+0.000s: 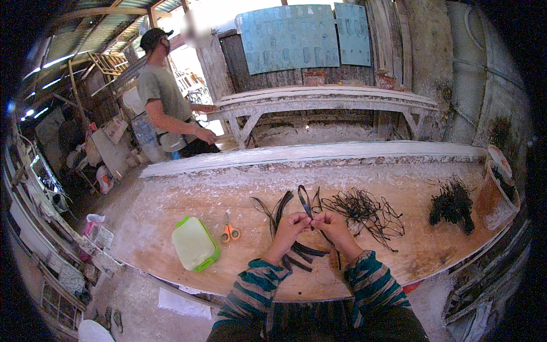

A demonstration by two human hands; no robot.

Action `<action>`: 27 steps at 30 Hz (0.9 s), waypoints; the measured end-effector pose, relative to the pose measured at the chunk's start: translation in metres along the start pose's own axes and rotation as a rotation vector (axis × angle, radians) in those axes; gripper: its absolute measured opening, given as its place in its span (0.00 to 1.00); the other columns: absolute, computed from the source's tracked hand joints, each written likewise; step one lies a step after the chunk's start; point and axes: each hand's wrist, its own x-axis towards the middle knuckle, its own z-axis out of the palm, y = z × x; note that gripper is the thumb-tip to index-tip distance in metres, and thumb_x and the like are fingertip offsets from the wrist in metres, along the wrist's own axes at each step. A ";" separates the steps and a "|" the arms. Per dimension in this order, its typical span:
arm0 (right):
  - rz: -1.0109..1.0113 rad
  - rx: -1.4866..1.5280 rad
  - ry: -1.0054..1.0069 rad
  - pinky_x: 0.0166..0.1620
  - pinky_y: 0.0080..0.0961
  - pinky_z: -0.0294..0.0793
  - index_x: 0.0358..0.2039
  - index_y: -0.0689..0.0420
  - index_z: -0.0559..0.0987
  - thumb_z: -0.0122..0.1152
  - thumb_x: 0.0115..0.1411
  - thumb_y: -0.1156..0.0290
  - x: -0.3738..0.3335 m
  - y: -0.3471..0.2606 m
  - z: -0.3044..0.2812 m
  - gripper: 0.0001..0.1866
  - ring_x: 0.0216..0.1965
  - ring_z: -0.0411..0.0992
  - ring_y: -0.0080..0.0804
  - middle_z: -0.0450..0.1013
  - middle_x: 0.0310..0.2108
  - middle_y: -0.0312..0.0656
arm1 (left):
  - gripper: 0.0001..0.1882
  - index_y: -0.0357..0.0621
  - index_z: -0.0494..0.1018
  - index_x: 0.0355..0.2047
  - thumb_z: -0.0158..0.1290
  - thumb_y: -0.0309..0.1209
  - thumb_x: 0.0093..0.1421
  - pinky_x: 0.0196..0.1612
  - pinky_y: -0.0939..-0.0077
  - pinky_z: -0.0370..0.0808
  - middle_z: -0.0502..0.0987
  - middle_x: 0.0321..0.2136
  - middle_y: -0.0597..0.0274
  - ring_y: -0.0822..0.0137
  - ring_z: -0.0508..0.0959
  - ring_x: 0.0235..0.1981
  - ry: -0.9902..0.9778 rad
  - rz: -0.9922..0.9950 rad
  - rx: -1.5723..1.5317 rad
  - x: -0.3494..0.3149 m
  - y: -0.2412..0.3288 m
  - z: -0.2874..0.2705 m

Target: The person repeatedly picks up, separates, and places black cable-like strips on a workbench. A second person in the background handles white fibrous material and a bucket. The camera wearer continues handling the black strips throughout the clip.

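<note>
Over the near part of the wooden table, my left hand (292,229) and my right hand (335,229) meet, fingertips pinched together on a thin black strip (302,192). The strip stands up in a narrow loop above my fingers, and its lower part hangs past my right hand. Just where the fingers meet, the join is too small to make out. Loose black strips (280,212) lie beyond and beneath my left hand. A tangle of looped black cords (364,212) spreads beside my right hand.
Orange-handled scissors (230,233) and a green-edged plastic box (195,244) lie on the left of the table (148,228). At right are a dark bundle of cords (452,205) and a stained bucket (497,196). A person (168,97) stands beyond, by a long whitish bench (325,102).
</note>
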 end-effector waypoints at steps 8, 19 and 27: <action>-0.025 -0.040 -0.032 0.32 0.12 0.67 0.30 0.59 0.73 0.57 0.52 0.78 0.003 0.006 -0.003 0.04 0.28 0.69 0.17 0.73 0.27 0.34 | 0.09 0.37 0.71 0.34 0.49 0.30 0.58 0.32 0.84 0.71 0.74 0.27 0.66 0.76 0.72 0.27 0.017 0.040 -0.020 -0.004 0.008 0.007; -0.024 -0.021 -0.037 0.35 0.14 0.67 0.31 0.61 0.74 0.56 0.52 0.78 0.001 0.003 -0.001 0.05 0.29 0.69 0.17 0.73 0.28 0.35 | 0.08 0.41 0.72 0.30 0.53 0.32 0.55 0.34 0.84 0.69 0.74 0.26 0.68 0.77 0.72 0.28 -0.002 0.015 0.029 -0.005 0.012 0.004; -0.003 -0.086 -0.053 0.35 0.14 0.67 0.29 0.62 0.75 0.57 0.53 0.74 -0.001 -0.004 -0.001 0.05 0.29 0.69 0.18 0.73 0.27 0.35 | 0.09 0.40 0.71 0.32 0.52 0.33 0.55 0.35 0.83 0.70 0.74 0.27 0.67 0.75 0.73 0.29 0.012 0.010 -0.016 -0.004 0.008 0.005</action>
